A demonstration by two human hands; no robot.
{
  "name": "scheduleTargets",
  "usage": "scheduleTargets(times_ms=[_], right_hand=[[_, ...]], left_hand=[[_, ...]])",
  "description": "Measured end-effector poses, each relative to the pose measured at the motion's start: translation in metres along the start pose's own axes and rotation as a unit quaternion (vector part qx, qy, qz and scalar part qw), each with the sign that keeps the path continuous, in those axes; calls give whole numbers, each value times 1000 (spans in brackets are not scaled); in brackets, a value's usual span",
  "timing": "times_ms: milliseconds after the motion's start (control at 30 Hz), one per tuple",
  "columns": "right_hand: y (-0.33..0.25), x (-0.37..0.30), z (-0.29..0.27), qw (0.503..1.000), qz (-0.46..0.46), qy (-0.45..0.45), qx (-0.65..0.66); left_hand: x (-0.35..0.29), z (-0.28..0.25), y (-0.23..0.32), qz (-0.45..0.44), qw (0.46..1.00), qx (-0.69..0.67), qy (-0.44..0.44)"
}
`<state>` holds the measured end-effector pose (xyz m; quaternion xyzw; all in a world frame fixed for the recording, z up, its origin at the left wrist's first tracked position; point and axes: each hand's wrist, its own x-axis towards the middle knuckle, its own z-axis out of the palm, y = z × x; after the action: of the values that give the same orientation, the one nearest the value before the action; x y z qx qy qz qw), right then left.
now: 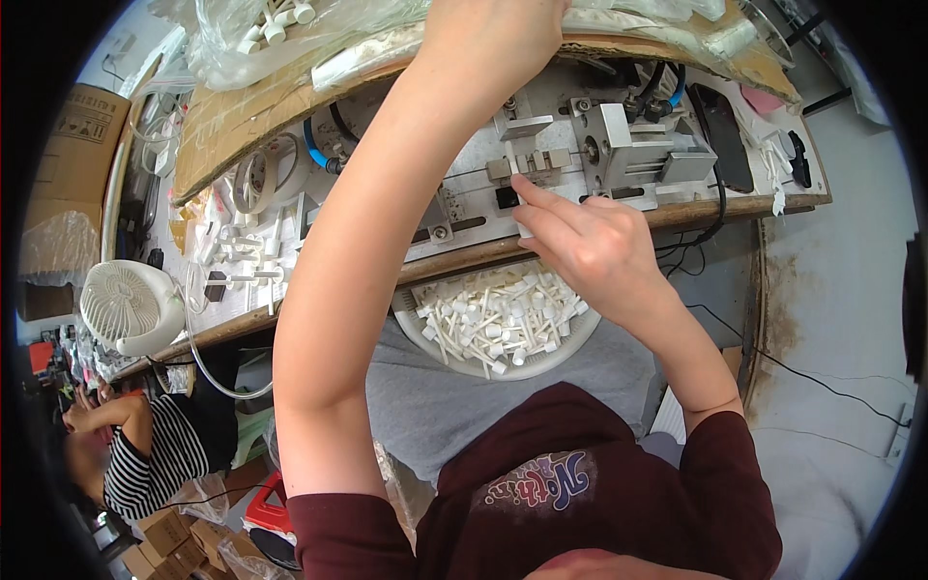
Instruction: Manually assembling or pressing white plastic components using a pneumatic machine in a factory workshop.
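My left arm stretches far up across the bench, with the back of my left hand (498,34) at the top edge; its fingers are cut off there, near plastic bags on cardboard. My right hand (599,242) is at the front of a metal fixture (534,164), index fingertip against its near side beside a small black block (507,197). The other fingers are bent together, and a bit of a white plastic piece (525,230) shows between them. Below, on my lap, sits a white basin (414,329) full of small white T-shaped plastic parts (498,324).
Metal clamp blocks (628,145) with hoses flank the fixture. A black phone (720,135) lies at the right. Cardboard (242,135) overhangs the bench. Loose white parts (251,251), a tape roll (256,184) and a white fan (132,306) are left. Another person (159,445) sits at far left.
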<state>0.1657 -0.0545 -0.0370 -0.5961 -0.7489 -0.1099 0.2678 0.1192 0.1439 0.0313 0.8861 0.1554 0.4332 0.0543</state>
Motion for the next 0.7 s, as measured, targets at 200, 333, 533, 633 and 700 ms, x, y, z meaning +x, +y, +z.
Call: scheduleTargets(times_ms=[200,333,533,633,700], right_hand=[[0,5,2,1000,1,-4,-29],[0,5,4,1000,1,-5,-29],[9,24,-18,994,36,-31,102],[33,64,-24,977,54,102,181],[53,99,-38,982,93,123,106]], left_hand=[[5,-5,-2,-60,993,-1,-106],[3,-24,-8,-63,994,-59,-65],[-27,-93,23,-139,988,-65,21],[-54,-113,26,-154,979,-127,43],[-72,-119,30,-164,966,-194,44]])
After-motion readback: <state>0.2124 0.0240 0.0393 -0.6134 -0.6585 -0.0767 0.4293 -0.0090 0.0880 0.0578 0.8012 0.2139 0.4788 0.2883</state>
